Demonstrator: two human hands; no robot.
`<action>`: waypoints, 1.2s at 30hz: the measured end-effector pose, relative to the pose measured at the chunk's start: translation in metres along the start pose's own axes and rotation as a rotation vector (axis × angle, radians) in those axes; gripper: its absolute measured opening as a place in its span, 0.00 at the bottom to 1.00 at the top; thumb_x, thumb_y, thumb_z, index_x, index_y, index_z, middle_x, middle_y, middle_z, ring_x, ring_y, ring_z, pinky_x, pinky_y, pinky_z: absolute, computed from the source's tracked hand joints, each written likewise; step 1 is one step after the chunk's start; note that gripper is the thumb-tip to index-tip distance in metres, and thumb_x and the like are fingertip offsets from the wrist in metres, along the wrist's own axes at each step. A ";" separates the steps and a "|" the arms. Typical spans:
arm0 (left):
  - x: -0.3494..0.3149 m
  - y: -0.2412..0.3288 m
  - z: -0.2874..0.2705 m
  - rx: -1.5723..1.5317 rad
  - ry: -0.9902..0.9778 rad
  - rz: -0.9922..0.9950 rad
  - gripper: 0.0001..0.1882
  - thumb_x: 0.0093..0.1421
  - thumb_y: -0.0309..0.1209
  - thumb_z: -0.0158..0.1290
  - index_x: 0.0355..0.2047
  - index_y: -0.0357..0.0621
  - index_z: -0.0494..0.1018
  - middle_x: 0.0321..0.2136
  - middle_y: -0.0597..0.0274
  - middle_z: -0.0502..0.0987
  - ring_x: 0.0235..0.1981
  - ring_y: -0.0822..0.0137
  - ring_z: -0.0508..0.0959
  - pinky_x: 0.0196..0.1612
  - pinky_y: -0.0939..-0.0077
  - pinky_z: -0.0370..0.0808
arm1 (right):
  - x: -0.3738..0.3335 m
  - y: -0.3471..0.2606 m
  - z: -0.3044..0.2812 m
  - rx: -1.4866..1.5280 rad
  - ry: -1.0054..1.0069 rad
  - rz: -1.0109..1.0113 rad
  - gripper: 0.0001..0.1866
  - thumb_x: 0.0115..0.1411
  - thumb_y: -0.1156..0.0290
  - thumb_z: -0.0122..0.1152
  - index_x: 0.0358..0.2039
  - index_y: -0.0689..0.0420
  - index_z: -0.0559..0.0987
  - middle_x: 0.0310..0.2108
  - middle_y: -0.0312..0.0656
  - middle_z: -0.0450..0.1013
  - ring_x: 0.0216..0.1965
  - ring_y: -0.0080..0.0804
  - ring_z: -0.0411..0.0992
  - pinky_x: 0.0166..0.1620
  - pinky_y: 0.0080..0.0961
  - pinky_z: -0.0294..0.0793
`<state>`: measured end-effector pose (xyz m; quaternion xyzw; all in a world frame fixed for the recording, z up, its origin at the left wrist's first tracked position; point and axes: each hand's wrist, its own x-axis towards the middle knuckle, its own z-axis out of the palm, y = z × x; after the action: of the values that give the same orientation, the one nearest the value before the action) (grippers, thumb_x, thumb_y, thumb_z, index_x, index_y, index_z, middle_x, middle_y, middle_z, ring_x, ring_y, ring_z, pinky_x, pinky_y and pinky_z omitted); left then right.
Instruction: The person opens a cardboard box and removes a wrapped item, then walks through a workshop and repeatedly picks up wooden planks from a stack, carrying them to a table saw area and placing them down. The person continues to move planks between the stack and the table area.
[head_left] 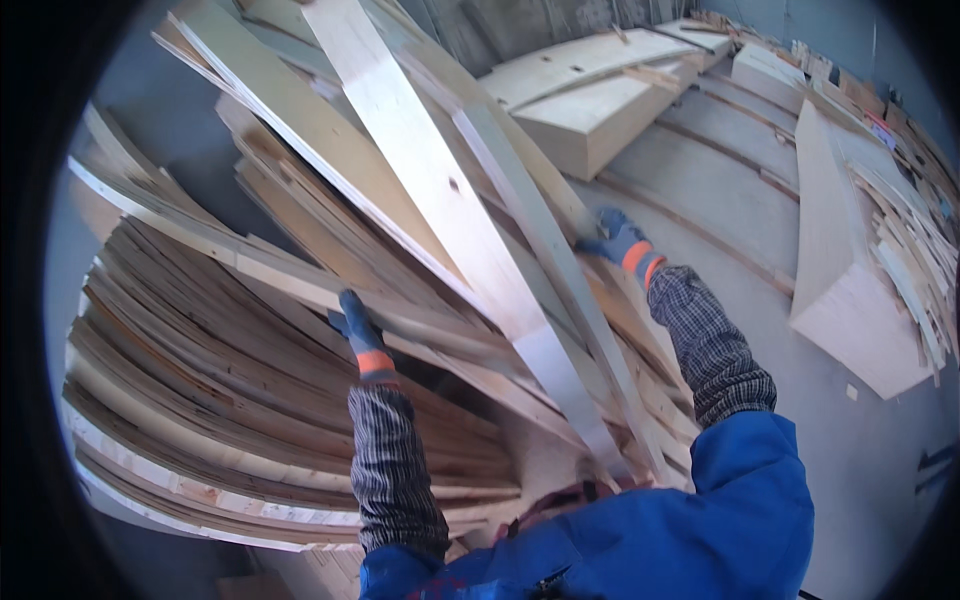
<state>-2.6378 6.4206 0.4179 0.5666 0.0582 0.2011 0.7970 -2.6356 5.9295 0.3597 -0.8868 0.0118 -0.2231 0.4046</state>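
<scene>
Huge pile of wood slats (250, 400) fills the left and centre. Plywood boxes (850, 300) sit right and top. Long pale boards (440, 190) lean across the middle; left hand (355, 325) and right hand (618, 240) have gloved fingers gripping their edges.

Pale raw-wood planks (440, 190), matt, sawn-rough w/ knots; darker wood strips (250, 380) at 8 o'clock. Knit cloth gloves, left hand (356, 325), right hand (618, 238). Checked woven sleeves, smooth blue jacket (700, 530). Matt plywood boxes (590, 95) at 1 o'clock.

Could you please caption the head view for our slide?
Gloved left hand and right hand grip long planks atop a stacked timber pile.
</scene>
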 end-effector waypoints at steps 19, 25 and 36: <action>-0.032 0.033 0.042 -0.042 -0.067 -0.008 0.51 0.53 0.52 0.62 0.66 0.41 0.47 0.58 0.45 0.63 0.56 0.53 0.68 0.61 0.62 0.66 | -0.221 -0.037 0.009 -0.038 -0.185 0.378 0.44 0.48 0.38 0.65 0.54 0.61 0.70 0.53 0.57 0.68 0.55 0.53 0.66 0.58 0.39 0.64; -0.057 0.048 0.057 0.088 -0.059 -0.024 0.49 0.55 0.56 0.58 0.65 0.39 0.48 0.60 0.45 0.62 0.57 0.52 0.68 0.60 0.62 0.67 | -0.241 -0.017 -0.033 -0.374 0.025 0.228 0.42 0.48 0.39 0.65 0.50 0.63 0.71 0.44 0.57 0.73 0.46 0.53 0.72 0.51 0.38 0.70; -0.032 0.035 0.045 0.068 0.046 0.024 0.54 0.50 0.57 0.63 0.63 0.36 0.46 0.56 0.44 0.65 0.53 0.53 0.71 0.58 0.61 0.69 | -0.214 -0.099 -0.247 -0.261 0.034 0.081 0.36 0.54 0.49 0.66 0.55 0.59 0.68 0.44 0.47 0.74 0.42 0.34 0.74 0.46 0.32 0.74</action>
<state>-2.6614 6.3784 0.4622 0.5893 0.0767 0.2216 0.7731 -2.9443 5.8631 0.4906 -0.9268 0.0835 -0.2182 0.2942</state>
